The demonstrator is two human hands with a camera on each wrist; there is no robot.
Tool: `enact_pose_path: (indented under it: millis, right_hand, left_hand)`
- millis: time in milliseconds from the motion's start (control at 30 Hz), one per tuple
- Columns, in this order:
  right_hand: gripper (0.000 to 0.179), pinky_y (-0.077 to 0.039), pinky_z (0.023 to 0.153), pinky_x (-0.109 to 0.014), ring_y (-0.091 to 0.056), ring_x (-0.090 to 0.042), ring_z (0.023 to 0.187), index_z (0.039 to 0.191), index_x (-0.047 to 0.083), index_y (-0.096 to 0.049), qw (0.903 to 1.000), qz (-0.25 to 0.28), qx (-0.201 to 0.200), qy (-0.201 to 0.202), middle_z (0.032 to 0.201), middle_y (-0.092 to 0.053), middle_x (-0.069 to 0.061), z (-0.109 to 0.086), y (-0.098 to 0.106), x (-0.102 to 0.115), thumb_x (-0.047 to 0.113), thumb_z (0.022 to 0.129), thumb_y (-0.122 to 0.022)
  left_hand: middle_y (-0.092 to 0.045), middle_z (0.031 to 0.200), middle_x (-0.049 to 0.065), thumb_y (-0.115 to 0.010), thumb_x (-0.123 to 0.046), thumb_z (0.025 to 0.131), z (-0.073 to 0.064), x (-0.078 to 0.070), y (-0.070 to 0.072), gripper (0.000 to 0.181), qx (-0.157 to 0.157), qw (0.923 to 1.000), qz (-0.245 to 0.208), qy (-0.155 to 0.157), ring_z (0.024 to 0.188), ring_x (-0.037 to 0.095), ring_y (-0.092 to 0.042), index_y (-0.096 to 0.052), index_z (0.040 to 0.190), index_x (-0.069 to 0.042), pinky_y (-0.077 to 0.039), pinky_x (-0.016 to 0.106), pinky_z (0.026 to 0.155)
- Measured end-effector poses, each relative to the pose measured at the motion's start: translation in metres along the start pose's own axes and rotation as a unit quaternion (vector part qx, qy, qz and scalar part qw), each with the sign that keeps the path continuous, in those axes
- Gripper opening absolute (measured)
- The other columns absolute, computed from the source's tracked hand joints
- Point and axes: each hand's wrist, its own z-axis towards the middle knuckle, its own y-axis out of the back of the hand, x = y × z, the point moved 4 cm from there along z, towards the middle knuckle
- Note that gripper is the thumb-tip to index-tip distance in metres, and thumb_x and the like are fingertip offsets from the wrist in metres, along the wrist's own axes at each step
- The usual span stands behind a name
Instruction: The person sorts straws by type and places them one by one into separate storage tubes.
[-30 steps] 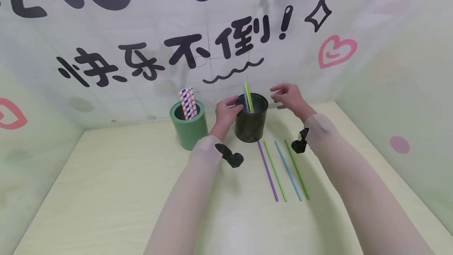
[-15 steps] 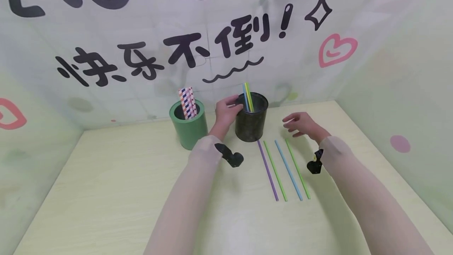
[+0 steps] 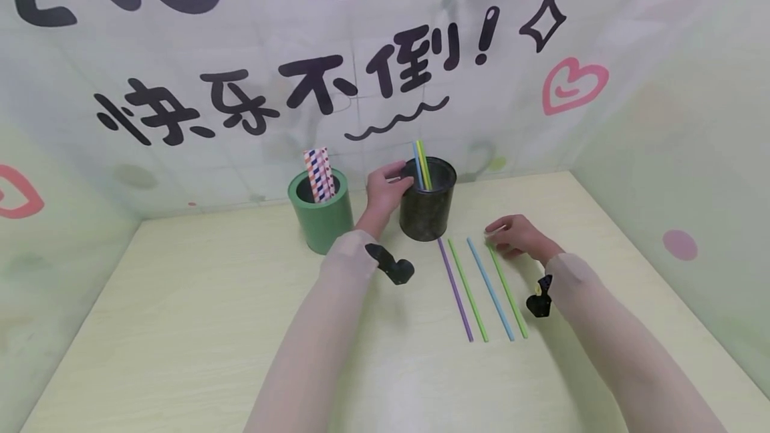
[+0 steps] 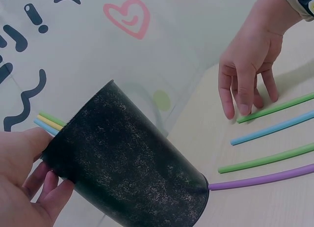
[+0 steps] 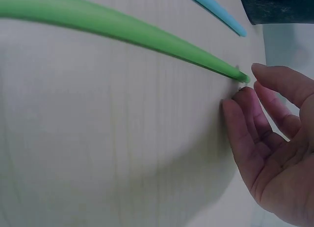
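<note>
My left hand (image 3: 385,194) grips the black cup (image 3: 424,216) at its rim, thumb and fingers on the left side. The cup stands upright, with blue, yellow and green straws (image 3: 422,164) leaning inside. In the right wrist view, my right hand (image 5: 277,148) has its fingers spread around the far end of a green straw (image 5: 162,39), fingertips right at the tip and a gap between thumb and fingers. That straw lies rightmost in a row on the table, beside a blue straw (image 3: 490,288), another green straw (image 3: 468,289) and a purple straw (image 3: 455,289).
A green cup (image 3: 325,222) holding several patterned straws (image 3: 320,176) stands left of my left hand. Behind both cups rises a white printed backdrop (image 3: 240,152). A side wall (image 3: 680,172) borders the pale wooden table (image 3: 198,313) on the right.
My right hand has come down from beside the black cup's rim to the far end of the rightmost green straw. The left hand and the black cup have stayed in place.
</note>
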Motion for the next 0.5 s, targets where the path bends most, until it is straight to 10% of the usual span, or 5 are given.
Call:
enact_pose_path:
  millis: [500]
  right_hand:
    - [0.04,-0.052,0.056,-0.024,-0.056,-0.012,0.063,0.115,-0.008,-0.054,0.9993,0.022,-0.029,0.012,0.087,-0.06,-0.01,-0.0039,-0.0077,-0.0052,0.009,0.082,-0.068]
  left_hand:
    - [-0.058,0.116,0.015,-0.064,-0.003,0.083,-0.001,-0.0003,0.0001,0.038,0.003,1.0,-0.001,-0.005,0.106,0.025,-0.056,-0.059,0.121,-0.004,-0.05,0.027,0.084]
